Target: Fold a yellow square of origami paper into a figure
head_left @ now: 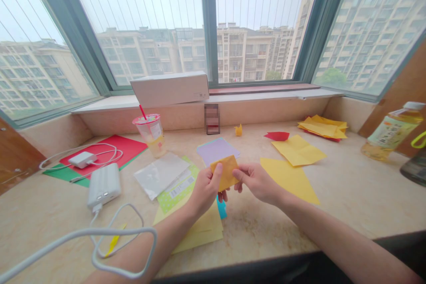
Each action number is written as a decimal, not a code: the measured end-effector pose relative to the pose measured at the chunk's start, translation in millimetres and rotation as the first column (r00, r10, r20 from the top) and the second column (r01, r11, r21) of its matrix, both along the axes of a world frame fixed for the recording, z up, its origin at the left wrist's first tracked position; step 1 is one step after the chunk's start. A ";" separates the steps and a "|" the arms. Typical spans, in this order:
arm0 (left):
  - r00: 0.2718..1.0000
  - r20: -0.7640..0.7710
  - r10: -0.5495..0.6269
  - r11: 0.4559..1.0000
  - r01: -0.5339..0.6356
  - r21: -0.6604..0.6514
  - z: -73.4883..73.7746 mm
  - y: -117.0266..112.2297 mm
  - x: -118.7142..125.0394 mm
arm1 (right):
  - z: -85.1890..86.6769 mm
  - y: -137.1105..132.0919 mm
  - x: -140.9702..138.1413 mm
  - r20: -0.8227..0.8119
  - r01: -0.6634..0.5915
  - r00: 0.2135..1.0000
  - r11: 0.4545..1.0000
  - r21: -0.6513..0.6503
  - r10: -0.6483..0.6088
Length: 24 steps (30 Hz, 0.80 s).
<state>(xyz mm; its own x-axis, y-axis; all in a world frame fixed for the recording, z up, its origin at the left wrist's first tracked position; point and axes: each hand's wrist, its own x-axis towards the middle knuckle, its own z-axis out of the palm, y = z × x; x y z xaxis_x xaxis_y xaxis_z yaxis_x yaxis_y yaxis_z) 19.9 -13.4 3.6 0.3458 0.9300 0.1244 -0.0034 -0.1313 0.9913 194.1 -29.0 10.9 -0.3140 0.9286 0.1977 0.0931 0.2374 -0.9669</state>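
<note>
A small folded piece of yellow-orange paper [226, 172] is held up above the counter between my two hands. My left hand [208, 185] pinches its left side, thumb on the front face. At its right edge, my right hand [253, 180] grips with thumb and fingers. Behind the folded paper lies a stack of lilac paper [216, 151]. Beneath my left hand and forearm are pale yellow sheets [203, 233], and a bit of bright blue paper [221, 207] shows below the fingers. A larger yellow sheet [293, 182] lies right of my right hand.
A drink cup with a straw [151, 135], a clear plastic sleeve [161, 175], a power bank [104, 186] and looping white cables stand left. A small yellow paper figure [238, 130], a red paper piece [278, 136], yellow papers [322, 127] and a bottle [391, 133] are right.
</note>
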 end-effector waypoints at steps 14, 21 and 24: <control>0.926 -0.338 0.170 0.794 0.075 0.603 -0.4 7.1 -12.8 | -10.6 8.7 6.9 0.032 0.116 0.992 0.992 0.057 -0.118; 0.937 -0.340 0.079 0.891 0.087 0.446 3.7 -1.5 -9.9 | -3.6 -0.1 4.7 0.098 0.038 0.993 0.982 0.187 -0.057; 0.970 -0.235 -0.056 0.930 0.136 0.341 6.2 -2.2 -9.9 | 0.2 -1.9 5.9 0.160 0.018 0.985 0.973 0.232 -0.057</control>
<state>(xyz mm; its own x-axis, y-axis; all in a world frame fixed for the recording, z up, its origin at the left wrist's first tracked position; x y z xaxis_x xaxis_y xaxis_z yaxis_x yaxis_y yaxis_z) 9.9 -15.6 9.8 0.4869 0.8008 0.3488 0.1765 -0.4813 0.8586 200.0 -30.9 11.1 -0.3260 0.8763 0.3546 0.2597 0.4437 -0.8577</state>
